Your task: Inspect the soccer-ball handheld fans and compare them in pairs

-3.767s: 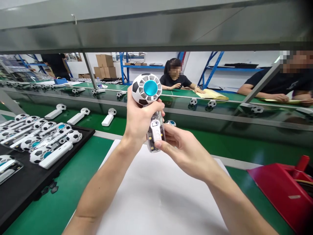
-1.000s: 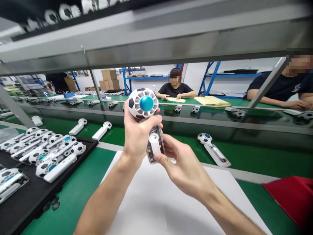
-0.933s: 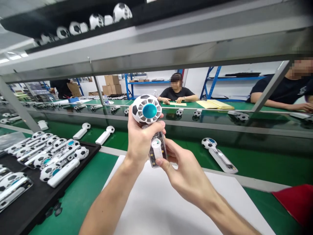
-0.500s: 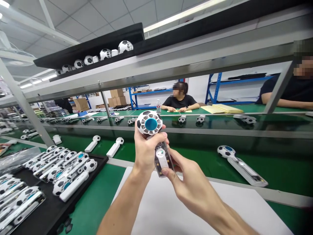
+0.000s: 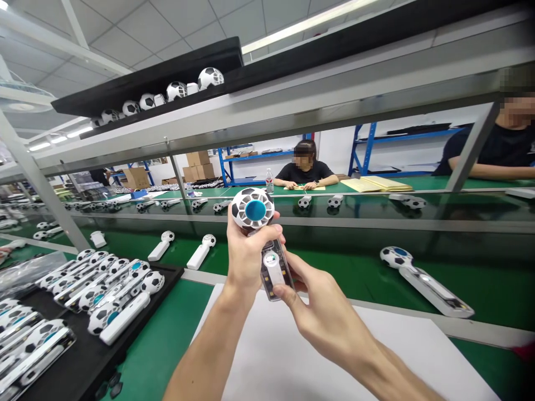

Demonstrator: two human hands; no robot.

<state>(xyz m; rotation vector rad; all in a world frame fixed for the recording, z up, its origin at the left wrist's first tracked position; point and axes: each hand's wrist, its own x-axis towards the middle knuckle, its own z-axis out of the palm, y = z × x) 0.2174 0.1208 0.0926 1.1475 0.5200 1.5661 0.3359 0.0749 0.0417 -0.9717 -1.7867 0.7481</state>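
Observation:
Held up in front of me is a handheld fan (image 5: pixel 275 273) with a round head patterned like a football and a blue disc in its middle. My left hand (image 5: pixel 246 250) wraps around the neck just below the head, with the thumb across the front. Lower down, my right hand (image 5: pixel 317 306) grips the clear-fronted handle, its thumb pressing near the bottom end. Dark inner parts and a white strip show through the handle cover. A white sheet (image 5: pixel 267 351) lies on the bench beneath my hands.
To the left, a black tray (image 5: pixel 137 328) carries several similar fans. More fans, one a white-handled fan (image 5: pixel 434 287), lie on the green conveyor (image 5: pixel 334 256). An overhead shelf (image 5: pixel 292 111) holds ball-shaped heads. Across the line sits a person (image 5: pixel 307 170); another person (image 5: pixel 476 150) is at right.
On the near belt the fans have shifted right; those on the far belt have shifted left. My hands keep the same hold on the fan. A red patch now shows at the right edge.

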